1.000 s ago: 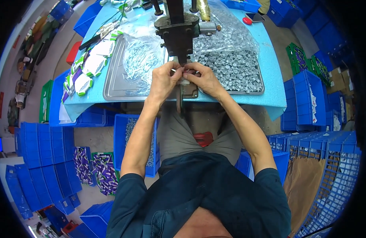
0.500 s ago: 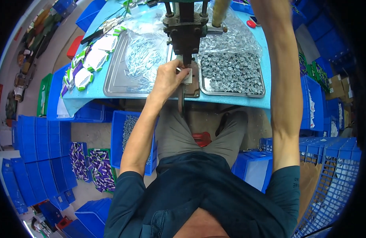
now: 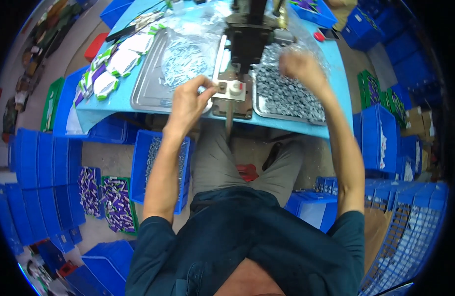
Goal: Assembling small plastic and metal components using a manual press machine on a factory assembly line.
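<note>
Centrally, a dark press (image 3: 247, 37) rises from a light-blue surface (image 3: 340, 98), between the left hand (image 3: 189, 101) and right hand (image 3: 309, 69). Beyond the left grip, slender pieces (image 3: 185, 61) lie on a metal tray (image 3: 147, 86); under the right grip, small grey parts (image 3: 286, 96) fill another. Both forearms reach forward. The left thumb and forefinger draw close together at the left end of a pale fixture (image 3: 228, 94); anything pinched is hidden. The right grip is blurred, its opening impossible to tell.

Dark, upright, matt metal press (image 3: 247, 43) at twelve o'clock; smooth grey rectangular tray (image 3: 149, 81) at eleven (crinkled, glossy clear-plastic bag (image 3: 176, 41) across it).
</note>
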`<state>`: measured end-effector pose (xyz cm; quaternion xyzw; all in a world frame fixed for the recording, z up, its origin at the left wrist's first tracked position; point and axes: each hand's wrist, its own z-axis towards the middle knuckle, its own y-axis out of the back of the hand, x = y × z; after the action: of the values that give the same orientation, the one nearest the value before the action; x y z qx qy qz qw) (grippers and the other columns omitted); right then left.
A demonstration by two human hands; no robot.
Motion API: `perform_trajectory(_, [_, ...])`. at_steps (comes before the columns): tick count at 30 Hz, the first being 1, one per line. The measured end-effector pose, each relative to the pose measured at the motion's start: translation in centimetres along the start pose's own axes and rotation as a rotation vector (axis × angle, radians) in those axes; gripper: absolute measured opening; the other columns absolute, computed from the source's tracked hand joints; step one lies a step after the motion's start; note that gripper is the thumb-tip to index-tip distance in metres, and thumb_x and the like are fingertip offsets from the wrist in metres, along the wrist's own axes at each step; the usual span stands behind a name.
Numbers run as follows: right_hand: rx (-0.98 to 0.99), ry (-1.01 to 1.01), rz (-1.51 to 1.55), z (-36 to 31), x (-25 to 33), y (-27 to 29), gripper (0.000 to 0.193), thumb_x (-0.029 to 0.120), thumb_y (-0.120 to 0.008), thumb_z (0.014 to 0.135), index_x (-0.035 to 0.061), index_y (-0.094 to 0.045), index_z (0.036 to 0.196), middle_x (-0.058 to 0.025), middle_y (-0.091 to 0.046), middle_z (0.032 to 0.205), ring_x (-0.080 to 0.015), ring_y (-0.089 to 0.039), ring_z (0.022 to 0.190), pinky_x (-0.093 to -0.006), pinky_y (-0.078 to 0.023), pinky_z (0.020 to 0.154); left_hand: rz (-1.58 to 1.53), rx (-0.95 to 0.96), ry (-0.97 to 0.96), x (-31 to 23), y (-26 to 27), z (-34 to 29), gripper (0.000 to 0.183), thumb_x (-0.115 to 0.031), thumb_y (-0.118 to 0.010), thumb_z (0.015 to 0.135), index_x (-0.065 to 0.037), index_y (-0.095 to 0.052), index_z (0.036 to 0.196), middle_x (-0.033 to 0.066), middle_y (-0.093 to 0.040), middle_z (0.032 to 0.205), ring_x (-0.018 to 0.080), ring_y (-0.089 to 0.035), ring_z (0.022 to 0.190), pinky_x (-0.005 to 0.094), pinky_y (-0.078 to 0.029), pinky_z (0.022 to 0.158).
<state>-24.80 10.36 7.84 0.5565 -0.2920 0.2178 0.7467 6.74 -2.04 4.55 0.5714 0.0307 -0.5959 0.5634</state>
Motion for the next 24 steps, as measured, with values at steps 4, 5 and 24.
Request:
perform_trajectory(4, [0.210, 0.142, -0.431, -6.5, 0.5, -6.5, 0.020, 0.009, -0.069, 0.086, 0.0027, -0.069, 0.105, -0.0143, -0.062, 0.097, -0.0346, -0.064, 0.092, -0.0437, -0.053, 0.081, 0.537, 0.235, 0.153, 4.1, 5.3, -2.6, 0.018, -0.017, -0.072, 0.087, -0.005, -0.072, 0.100, 0.0164, -0.072, 0.082, 0.0331, -0.070, 0.078, 0.0433, -0.052, 0.071])
perform_trajectory(5, [0.155, 0.223, -0.552, -6.4, 0.2, -7.4, 0.020, 0.008, -0.070, 0.086, 0.0039, -0.068, 0.105, -0.0140, -0.059, 0.094, -0.0343, -0.063, 0.089, -0.0436, -0.053, 0.078, 0.603, 0.256, 0.198, 4.8, 5.5, -2.2, 0.022, -0.021, -0.073, 0.087, -0.005, -0.072, 0.102, 0.0171, -0.072, 0.082, 0.0356, -0.070, 0.082, 0.0453, -0.053, 0.074])
perform_trajectory(24, [-0.108, -0.153, -0.035, -4.3, 2.0, -7.2, 0.027, 0.010, -0.074, 0.083, 0.0009, -0.070, 0.109, -0.0163, -0.070, 0.089, -0.0264, -0.069, 0.082, -0.0363, -0.054, 0.076, -0.019, -0.002, 0.261, 9.1, 0.9, -0.4, 0.021, -0.016, -0.068, 0.090, 0.002, -0.066, 0.099, 0.0129, -0.069, 0.079, 0.0244, -0.066, 0.069, 0.0355, -0.052, 0.066])
